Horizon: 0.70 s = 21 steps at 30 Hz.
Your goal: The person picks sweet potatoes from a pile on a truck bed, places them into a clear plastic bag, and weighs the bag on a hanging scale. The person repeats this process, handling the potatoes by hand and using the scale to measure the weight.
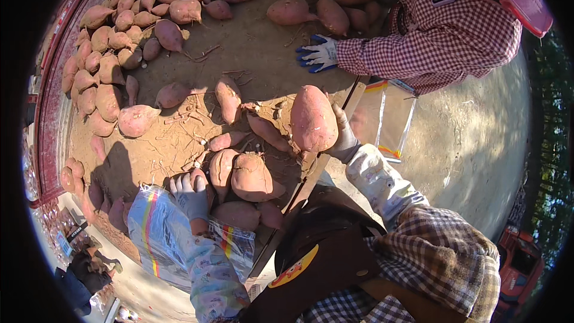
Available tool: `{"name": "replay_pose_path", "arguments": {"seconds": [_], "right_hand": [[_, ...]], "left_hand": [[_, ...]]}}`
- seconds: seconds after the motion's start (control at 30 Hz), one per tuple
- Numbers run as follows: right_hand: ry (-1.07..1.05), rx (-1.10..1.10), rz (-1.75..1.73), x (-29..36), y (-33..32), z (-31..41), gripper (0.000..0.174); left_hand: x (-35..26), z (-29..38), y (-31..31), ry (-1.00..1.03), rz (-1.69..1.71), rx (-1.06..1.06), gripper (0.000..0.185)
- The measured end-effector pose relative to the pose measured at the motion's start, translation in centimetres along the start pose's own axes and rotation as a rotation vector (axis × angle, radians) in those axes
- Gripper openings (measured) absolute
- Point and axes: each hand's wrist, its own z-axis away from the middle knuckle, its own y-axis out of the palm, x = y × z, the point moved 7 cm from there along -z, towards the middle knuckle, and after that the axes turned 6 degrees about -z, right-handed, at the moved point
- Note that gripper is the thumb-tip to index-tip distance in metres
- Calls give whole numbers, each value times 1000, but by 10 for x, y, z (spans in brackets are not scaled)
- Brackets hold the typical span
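My gloved right hand (346, 140) grips a large sweet potato (313, 119) from its right side, holding it up over the edge of the soil-covered bed. Lower left, my gloved left hand (190, 194) has its fingers over a smaller sweet potato (200, 176), which the hand mostly hides. A clear plastic bag (154, 229) with coloured stripes lies beside and under the left forearm. Just right of that hand sit a cracked sweet potato (222, 170) and a big blunt one (252, 177). A slim, darker sweet potato (268, 132) lies below the raised one.
A heap of sweet potatoes (110, 67) fills the far left, along a red side wall (56, 85). Across from me, a co-worker's gloved hand (319, 54) rests on the bed. Striped clear bags (381, 116) hang at the bed's edge board (309, 186). Broken roots (179, 119) litter the soil.
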Motion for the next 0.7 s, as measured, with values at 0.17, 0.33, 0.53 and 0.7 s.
{"name": "replay_pose_path", "arguments": {"seconds": [0.17, 0.33, 0.53, 0.7], "right_hand": [[-268, -358, 107, 117, -132, 167, 78], [-648, -856, 215, 221, -240, 229, 81], [-381, -1165, 1382, 241, -292, 188, 79], [-615, -861, 1328, 152, -185, 128, 49]], "left_hand": [[13, -3, 22, 37, -121, -4, 50], [13, -6, 23, 58, -155, 67, 50], [-13, -23, 34, 51, -118, 45, 55], [5, 7, -8, -85, -66, 39, 52]]}}
